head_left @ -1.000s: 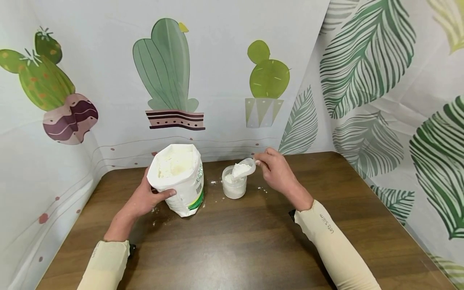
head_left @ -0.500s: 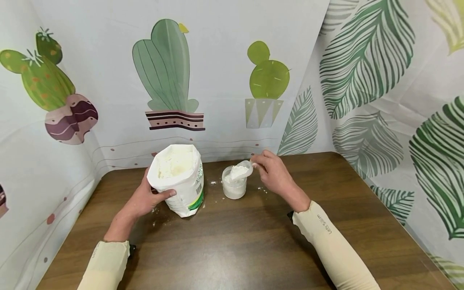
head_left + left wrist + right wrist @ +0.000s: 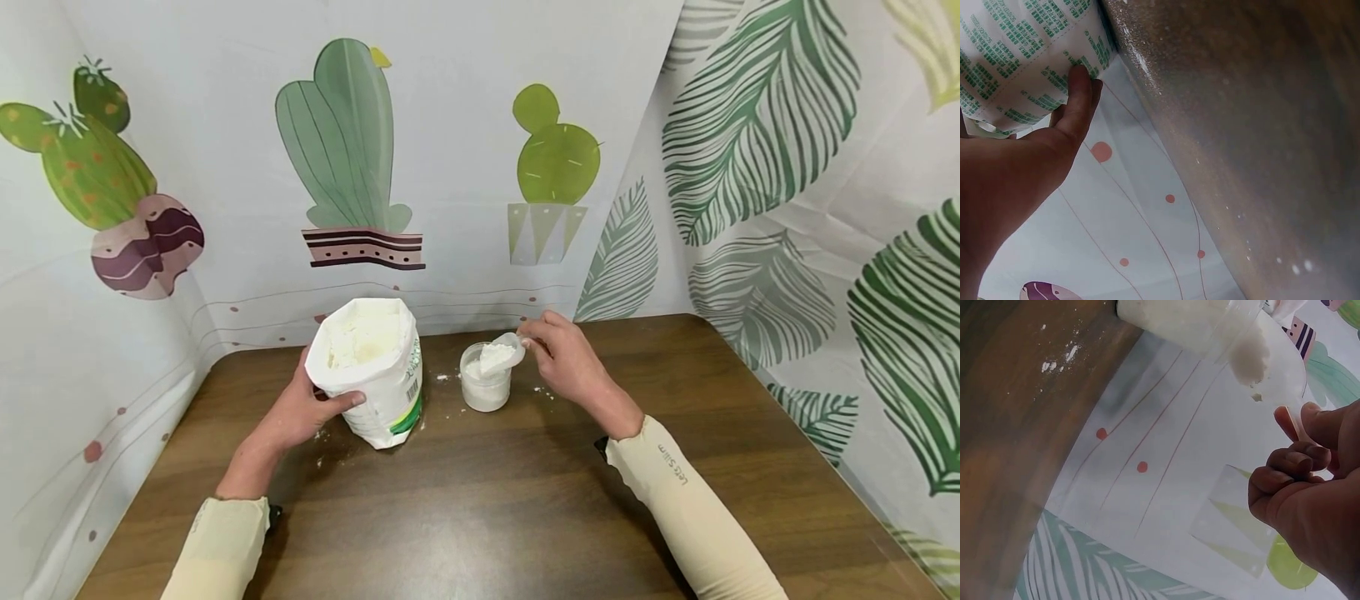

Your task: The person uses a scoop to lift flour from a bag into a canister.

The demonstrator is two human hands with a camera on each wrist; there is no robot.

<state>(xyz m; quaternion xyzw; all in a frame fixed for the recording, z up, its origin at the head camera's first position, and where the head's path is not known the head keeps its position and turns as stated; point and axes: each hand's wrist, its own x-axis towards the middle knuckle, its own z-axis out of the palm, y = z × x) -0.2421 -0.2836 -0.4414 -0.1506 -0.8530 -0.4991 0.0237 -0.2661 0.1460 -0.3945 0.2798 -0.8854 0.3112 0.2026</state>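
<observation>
My left hand (image 3: 303, 414) grips a white paper bag (image 3: 375, 396) of white powder, its thumb on the near side and its fingers mostly hidden behind; the bag stands with its top wide open. In the left wrist view, green print covers the bag (image 3: 1016, 56). To its right a clear round tub (image 3: 484, 392) of white powder stands on the table. Between thumb and fingers, my right hand (image 3: 564, 358) pinches the handle of a clear plastic scoop (image 3: 516, 348). The scoop, holding a heap of powder, is tilted over the tub's right rim; whether they touch I cannot tell.
Powder is scattered on the brown wooden table (image 3: 465, 517) around the tub and bag. A light printed cloth (image 3: 465, 167) hangs directly behind the table's far edge and along the sides.
My right hand has shifted slightly left with the scoop, which now sits a little lower and closer over the tub. The left hand and bag have stayed in place.
</observation>
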